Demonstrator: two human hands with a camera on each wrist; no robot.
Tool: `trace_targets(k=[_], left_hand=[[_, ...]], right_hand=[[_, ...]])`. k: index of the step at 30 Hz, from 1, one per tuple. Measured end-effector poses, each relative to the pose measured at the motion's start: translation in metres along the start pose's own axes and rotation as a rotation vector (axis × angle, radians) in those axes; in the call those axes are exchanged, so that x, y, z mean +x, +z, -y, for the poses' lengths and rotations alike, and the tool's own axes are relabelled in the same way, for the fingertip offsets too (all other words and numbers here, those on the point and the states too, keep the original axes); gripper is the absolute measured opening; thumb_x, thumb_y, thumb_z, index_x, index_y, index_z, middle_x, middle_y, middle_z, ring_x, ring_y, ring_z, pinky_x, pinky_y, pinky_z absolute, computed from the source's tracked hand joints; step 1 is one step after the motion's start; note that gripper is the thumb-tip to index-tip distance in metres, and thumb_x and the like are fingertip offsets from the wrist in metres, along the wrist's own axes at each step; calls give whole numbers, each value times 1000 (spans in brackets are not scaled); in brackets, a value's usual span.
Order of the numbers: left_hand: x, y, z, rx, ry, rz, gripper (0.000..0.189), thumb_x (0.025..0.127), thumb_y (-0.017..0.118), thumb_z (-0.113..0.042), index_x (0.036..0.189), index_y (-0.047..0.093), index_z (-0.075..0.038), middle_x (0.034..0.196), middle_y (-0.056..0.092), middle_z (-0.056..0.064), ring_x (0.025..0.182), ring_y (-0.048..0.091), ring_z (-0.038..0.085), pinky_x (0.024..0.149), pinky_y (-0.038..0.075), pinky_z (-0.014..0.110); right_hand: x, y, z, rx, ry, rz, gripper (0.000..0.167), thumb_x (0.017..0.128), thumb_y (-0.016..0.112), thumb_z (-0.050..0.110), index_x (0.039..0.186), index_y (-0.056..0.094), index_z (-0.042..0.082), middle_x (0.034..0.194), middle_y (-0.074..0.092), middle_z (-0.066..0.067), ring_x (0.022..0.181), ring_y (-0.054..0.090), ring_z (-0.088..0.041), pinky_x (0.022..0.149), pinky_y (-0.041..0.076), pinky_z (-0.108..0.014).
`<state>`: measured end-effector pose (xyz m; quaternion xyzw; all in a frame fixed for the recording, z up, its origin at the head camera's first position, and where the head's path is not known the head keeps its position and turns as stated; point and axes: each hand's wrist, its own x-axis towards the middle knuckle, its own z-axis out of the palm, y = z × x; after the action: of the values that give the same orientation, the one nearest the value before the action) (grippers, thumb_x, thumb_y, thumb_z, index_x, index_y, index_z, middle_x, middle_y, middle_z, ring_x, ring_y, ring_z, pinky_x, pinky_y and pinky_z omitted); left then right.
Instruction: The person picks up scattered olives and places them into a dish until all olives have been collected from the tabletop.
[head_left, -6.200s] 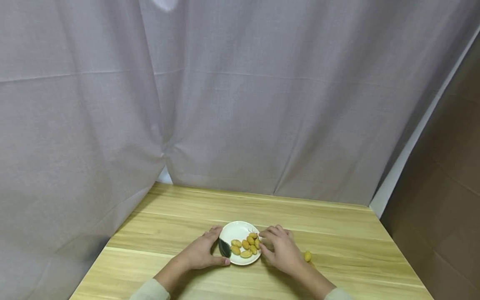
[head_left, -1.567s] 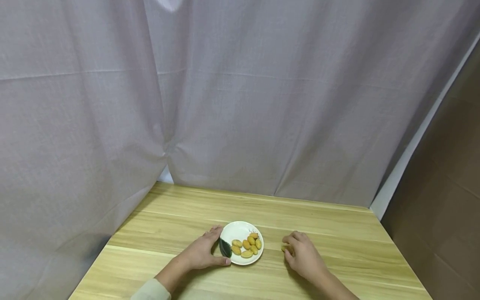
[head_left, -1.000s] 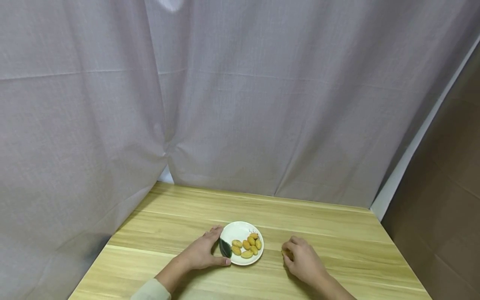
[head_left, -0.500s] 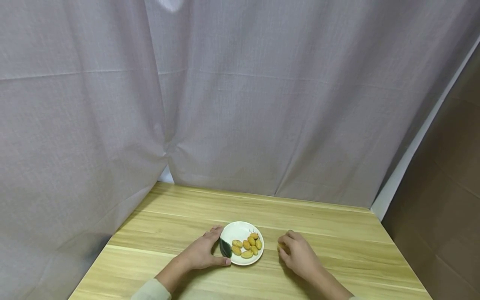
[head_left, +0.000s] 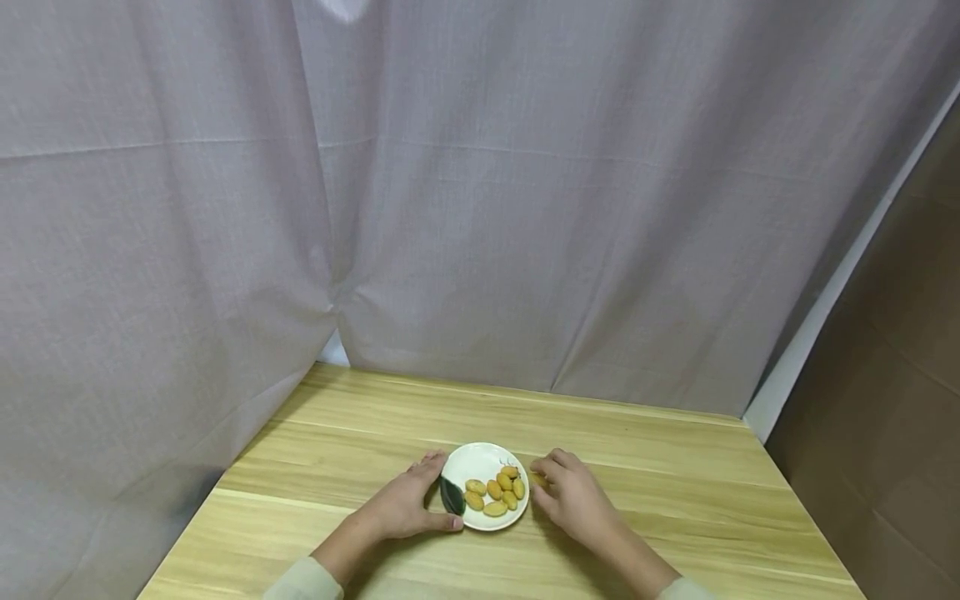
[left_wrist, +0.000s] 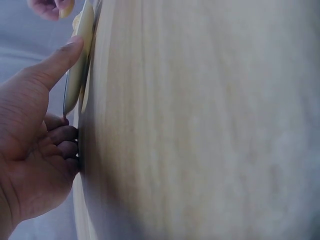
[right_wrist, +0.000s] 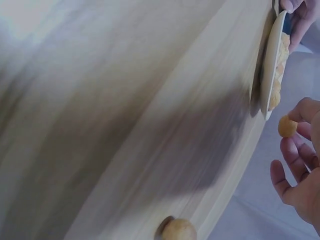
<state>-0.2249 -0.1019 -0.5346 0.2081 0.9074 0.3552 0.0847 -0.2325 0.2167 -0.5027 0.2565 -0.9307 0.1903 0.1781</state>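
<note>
A small white plate (head_left: 472, 458) stands on the wooden table, bearing several oval yellow-orange fruits (head_left: 495, 507) and a dark green leaf shape (head_left: 452, 496) at its left side. My left hand (head_left: 405, 502) holds the plate's left rim, its thumb (left_wrist: 70, 50) along the edge and the other fingers curled beside it. Just off the right rim, my right hand (head_left: 573, 500) pinches another oval yellow-orange fruit (right_wrist: 287, 126) between thumb and fingertips. One more such fruit (right_wrist: 179, 231) lies on the table in the right wrist view; in the head view it is hidden.
The light wood table (head_left: 375, 408) runs back to a grey curtain (head_left: 480, 250) behind and at the left. A brown panel (head_left: 885, 375) stands along the right side.
My right hand went from the plate to the right, took up a fruit from the table and came back left with it to the plate's rim. The left hand stays at the plate.
</note>
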Motion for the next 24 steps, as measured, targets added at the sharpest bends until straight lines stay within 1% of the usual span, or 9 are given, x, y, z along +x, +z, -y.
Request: trace_targets(k=[3, 6, 9, 13, 20, 24], left_hand=[[0, 0, 0, -3, 2, 1, 123, 86, 89, -62, 172, 29, 3, 180, 30, 25, 169, 26, 48, 136, 25, 70], [0, 0, 0, -3, 2, 3, 124, 86, 89, -62, 172, 29, 3, 180, 30, 25, 169, 26, 48, 136, 25, 70], [1, 0, 1, -2, 0, 4, 123, 86, 89, -62, 172, 29, 3, 181, 30, 24, 169, 27, 48, 136, 26, 71], [1, -1, 2, -6, -12, 9, 123, 87, 88, -63, 173, 28, 1, 181, 29, 22, 169, 26, 47, 137, 24, 69], [1, -1, 1, -10, 7, 2, 122, 87, 89, -61, 173, 29, 2, 180, 30, 25, 168, 27, 50, 135, 26, 72], [0, -1, 0, -14, 8, 4, 122, 87, 88, -62, 173, 29, 1, 180, 30, 25, 168, 27, 49, 135, 26, 71]], right_hand=[[5, 3, 3, 6, -30, -16, 26, 87, 91, 6, 111, 81, 6, 97, 71, 1, 88, 63, -11, 75, 61, -25], [9, 7, 6, 3, -52, -19, 24, 88, 91, 6, 110, 82, 6, 98, 72, 0, 88, 63, -12, 74, 60, -25], [14, 11, 9, -5, -60, -8, 22, 89, 90, 7, 109, 81, 8, 101, 73, 1, 91, 65, -14, 77, 62, -28], [20, 14, 15, 3, -56, 23, 22, 91, 89, 9, 111, 81, 9, 103, 74, 0, 94, 68, -16, 81, 64, -31], [33, 19, 25, 30, -66, 99, 25, 95, 86, 12, 119, 79, 9, 108, 76, -2, 97, 67, -15, 83, 64, -33], [38, 23, 29, 39, -51, 138, 25, 97, 85, 13, 121, 79, 11, 110, 76, -1, 98, 66, -14, 84, 63, -35]])
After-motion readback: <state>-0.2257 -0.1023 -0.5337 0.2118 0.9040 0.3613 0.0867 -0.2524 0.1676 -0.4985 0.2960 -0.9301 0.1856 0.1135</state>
